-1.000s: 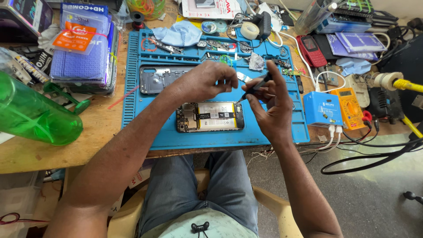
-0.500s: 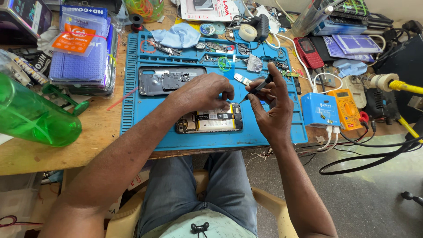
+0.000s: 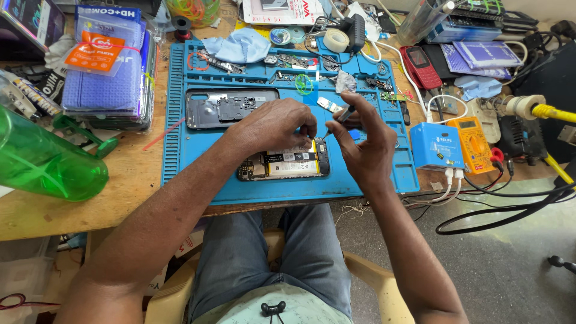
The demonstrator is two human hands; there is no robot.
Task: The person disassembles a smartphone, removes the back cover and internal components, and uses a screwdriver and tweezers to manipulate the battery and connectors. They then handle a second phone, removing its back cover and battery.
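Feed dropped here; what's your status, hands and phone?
Left hand fingertips on opened phone. Right hand holds a dark tool, tip at phone's top edge. Phone flat on blue mat, nothing blocking.

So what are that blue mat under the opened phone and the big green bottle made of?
The blue mat looks like matte silicone or rubber: dull, with moulded ridges and compartments. The green bottle seems to be clear plastic: see-through and glossy.
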